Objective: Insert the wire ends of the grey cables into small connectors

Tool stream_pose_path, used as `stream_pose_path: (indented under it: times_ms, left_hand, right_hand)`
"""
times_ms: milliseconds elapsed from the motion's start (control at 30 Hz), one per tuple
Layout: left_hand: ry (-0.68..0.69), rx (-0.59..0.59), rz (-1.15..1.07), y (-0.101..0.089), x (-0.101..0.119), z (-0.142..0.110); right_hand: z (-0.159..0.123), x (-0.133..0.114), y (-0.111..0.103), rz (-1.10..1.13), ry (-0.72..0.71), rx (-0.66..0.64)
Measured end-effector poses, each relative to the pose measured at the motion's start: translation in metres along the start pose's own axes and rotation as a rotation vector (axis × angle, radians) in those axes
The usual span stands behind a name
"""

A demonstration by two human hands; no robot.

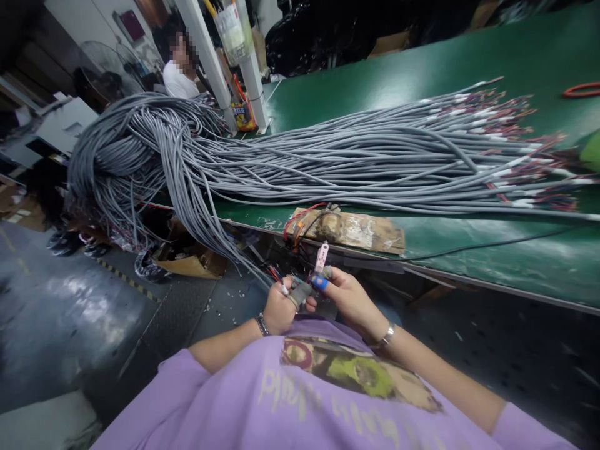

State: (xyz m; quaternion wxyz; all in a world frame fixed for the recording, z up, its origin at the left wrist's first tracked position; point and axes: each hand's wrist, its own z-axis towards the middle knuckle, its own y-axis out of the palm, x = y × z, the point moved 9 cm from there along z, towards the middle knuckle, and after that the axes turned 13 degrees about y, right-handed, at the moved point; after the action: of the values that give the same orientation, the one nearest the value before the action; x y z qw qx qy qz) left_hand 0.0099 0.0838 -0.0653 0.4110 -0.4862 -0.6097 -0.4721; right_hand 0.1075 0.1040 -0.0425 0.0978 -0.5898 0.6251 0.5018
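The left hand (280, 310) has its fingers clamped on the end of a grey cable (257, 270), with coloured wires (275, 273) sticking out above the knuckles. The right hand (351, 300) (one of its fingertips wears blue tape (320, 282)) pinches a small pink strip (322, 256), close beside the left. Both are in front of the green table (473, 250), near a brown board (375, 232). Behind that lies a long bundle of cables (337, 159).
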Motion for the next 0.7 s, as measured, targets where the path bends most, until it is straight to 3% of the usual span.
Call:
stream_pose_path:
  times_ms: [167, 333, 533, 700]
  left_hand:
    - [-0.037, 0.145, -0.098, -0.005, 0.001, 0.0]
    - [-0.053, 0.193, -0.17, -0.004, 0.005, 0.0]
    - [-0.044, 0.167, -0.184, -0.003, 0.008, 0.001]
    - [-0.02, 0.106, -0.193, 0.001, 0.012, -0.001]
  right_hand:
    - [0.002, -0.006, -0.002, -0.067, -0.039, 0.039]
    - [0.002, -0.006, -0.006, -0.093, -0.07, 0.087]
    - [0.006, 0.002, -0.017, -0.117, -0.084, 0.097]
    - [0.009, 0.009, -0.032, 0.071, -0.045, 0.063]
